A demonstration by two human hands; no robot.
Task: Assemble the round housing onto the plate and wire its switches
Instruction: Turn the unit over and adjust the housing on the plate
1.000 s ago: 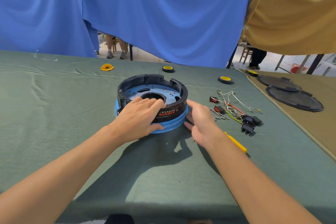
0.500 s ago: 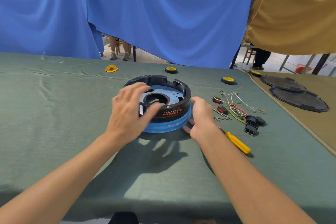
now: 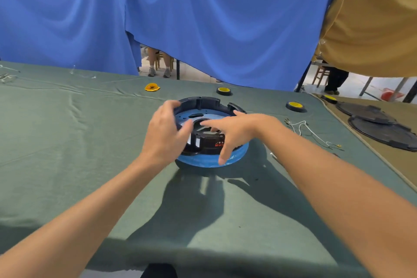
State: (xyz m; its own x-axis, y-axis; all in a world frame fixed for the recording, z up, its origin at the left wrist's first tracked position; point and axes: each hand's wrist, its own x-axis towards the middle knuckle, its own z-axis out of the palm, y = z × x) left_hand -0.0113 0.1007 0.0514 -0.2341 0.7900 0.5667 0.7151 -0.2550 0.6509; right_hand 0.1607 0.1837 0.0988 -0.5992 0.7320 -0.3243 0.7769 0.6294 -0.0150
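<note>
Housing: a black round housing [image 3: 204, 102] with a notched wall sits on the plate at the middle of the table, open side up; a label with red print is on its near wall.
Plate: the blue plate [image 3: 203, 160] lies flat under the housing. Its rim shows all along the near side, and its floor, with cut-outs, shows inside the ring.
Left hand: the left hand [image 3: 164, 134] grips the housing at its left side, with the fingers [image 3: 172, 104] curled over the far-left rim and the thumb lying inside the ring.
Right hand: the right hand [image 3: 235, 130] is spread flat over the right half of the housing and holds nothing. Its straight fingers reach left across the central opening, and the thumb points down the near wall to the plate's rim.
Wires: a loose bundle of wires [image 3: 318, 136] lies on the table to the right of the housing, apart from it and partly hidden by the right forearm.
Table: a green cloth [image 3: 67, 142] covers the table; a tan cloth [image 3: 394, 162] adjoins it at the right.
Small wheels: three black wheels with yellow centres [image 3: 224, 90] [image 3: 295, 106] [image 3: 329, 98] lie beyond the housing, toward the far right.
Orange piece: a small orange part [image 3: 152, 87] lies at the far left of the housing.
Black discs: two flat black discs [image 3: 365, 113] [image 3: 383, 132] rest on the tan cloth.
Backdrop: a blue curtain [image 3: 203, 18] hangs behind the table, with an ochre curtain [image 3: 372, 29] at its right.
</note>
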